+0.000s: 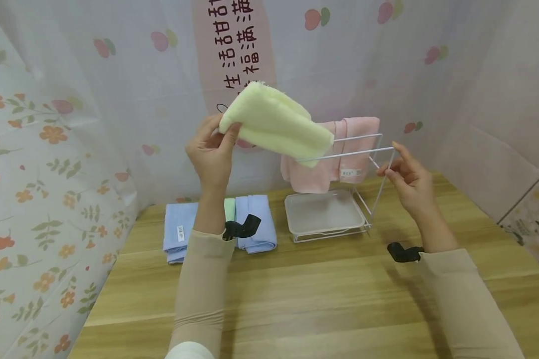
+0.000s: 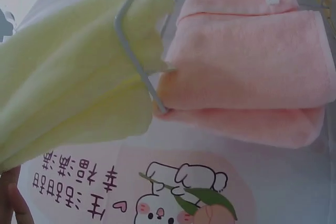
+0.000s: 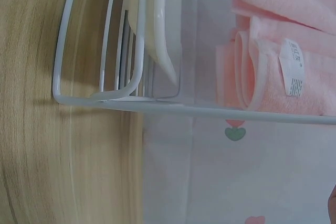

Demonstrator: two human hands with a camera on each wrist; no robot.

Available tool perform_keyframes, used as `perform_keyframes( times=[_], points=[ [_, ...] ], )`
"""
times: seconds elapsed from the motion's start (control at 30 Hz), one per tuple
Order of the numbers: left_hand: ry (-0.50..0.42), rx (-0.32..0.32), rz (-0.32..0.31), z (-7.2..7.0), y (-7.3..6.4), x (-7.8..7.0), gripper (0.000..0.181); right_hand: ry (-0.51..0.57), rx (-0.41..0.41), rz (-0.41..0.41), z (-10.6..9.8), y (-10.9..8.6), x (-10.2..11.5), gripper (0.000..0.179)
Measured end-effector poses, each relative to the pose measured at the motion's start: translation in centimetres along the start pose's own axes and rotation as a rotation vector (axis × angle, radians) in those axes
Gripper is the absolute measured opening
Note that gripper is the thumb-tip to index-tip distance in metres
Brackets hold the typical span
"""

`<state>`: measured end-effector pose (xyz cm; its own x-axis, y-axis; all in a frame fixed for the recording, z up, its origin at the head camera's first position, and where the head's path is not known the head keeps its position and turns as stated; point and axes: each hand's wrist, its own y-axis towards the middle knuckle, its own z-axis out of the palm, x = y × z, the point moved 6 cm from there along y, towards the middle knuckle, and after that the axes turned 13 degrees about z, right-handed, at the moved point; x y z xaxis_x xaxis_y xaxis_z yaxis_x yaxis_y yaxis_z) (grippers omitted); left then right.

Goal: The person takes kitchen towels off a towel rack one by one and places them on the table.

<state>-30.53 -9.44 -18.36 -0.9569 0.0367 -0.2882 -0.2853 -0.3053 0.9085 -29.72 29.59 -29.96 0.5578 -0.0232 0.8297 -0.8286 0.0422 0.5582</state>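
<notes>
My left hand [image 1: 213, 154] pinches one end of a folded pale yellow towel [image 1: 274, 119], thumb in front. The towel is held up at a slant, and its far end overlaps the front top bar of a white wire rack [image 1: 364, 151]. In the left wrist view the yellow towel [image 2: 68, 66] has a rack bar crossing in front of it. With thumb and fingers, my right hand [image 1: 410, 182] grips the rack's upper right corner. Pink towels [image 1: 357, 149], one with a white label, hang over the rack's rear bar.
Under the rack's bars lies a white tray [image 1: 325, 209] at its base. Folded blue towels [image 1: 256, 219] and a strip of a green one [image 1: 229, 209] sit left of it on the wooden table [image 1: 296, 299], partly behind my left arm. A printed curtain [image 1: 152, 89] stands behind.
</notes>
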Motion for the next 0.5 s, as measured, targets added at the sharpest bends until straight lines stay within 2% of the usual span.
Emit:
perform_keyframes(
  times=[0.2, 0.3, 0.4, 0.5],
  points=[
    [0.041, -0.06, -0.041, -1.8, 0.5, -0.8, 0.018, 0.042, 0.028, 0.005, 0.3, -0.2, -0.2, 0.055],
    [0.039, -0.085, -0.054, -2.7, 1.1, -1.1, 0.017, 0.017, 0.019, -0.001, 0.2, -0.2, -0.3, 0.056],
    [0.05, -0.069, -0.047, -3.5, 1.6, -1.5, 0.016, 0.002, 0.011, -0.012, 0.0, -0.2, -0.2, 0.058],
    [0.087, -0.026, -0.029, -4.5, 1.8, -1.9, 0.015, -0.004, 0.009, -0.026, 0.0, -0.1, -0.2, 0.06]
  ],
)
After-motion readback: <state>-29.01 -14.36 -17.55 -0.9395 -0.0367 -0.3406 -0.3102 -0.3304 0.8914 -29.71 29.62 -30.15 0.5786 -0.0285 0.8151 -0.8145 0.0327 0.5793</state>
